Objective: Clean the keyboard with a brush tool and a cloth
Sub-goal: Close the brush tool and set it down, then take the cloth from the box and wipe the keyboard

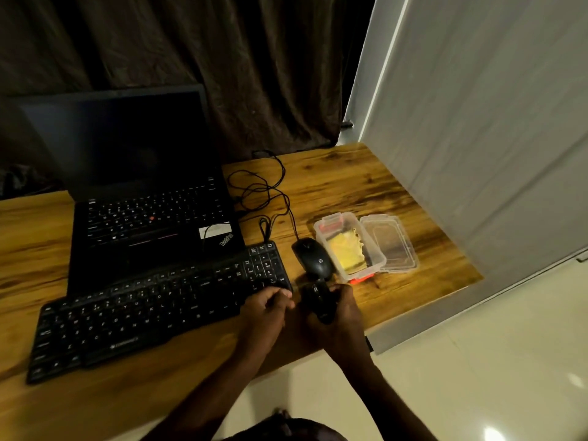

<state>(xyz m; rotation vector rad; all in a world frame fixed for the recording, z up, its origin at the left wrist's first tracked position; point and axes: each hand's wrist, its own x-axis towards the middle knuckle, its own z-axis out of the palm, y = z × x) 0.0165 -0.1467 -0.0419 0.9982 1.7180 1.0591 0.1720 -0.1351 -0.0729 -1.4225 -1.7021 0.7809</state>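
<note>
The keyboard [143, 316] lies flat on the worktop [366, 186], just in front of the laptop [143, 186]. Its long axis runs slantwise, from the near left up to the far right. The number-pad end points towards the mouse [313, 257]. Whether its far edge touches the laptop cannot be told.

The left grip [265, 310] sits at the keyboard's near right corner with its fingers curled. Whether it grasps the corner or only rests there cannot be told.

The right grip [342, 319] is clenched round a black, rounded tool [318, 299]. It holds the tool just off the keyboard's right end, close in front of the mouse. The tool is blurred, so no bristles can be made out. The two grips are close together.

The yellow cloth [348, 253] lies in a clear box [375, 259] with orange clips, just right of the mouse. The box's lid [394, 243] lies against the box's right side.

The laptop is open, its screen dark, and "ThinkPad" reads on its palm rest. The mouse bears an "hp" mark. A faint logo on the keyboard's near edge is too blurred to read. Black cables [264, 186] loop on the worktop behind the mouse.
</note>
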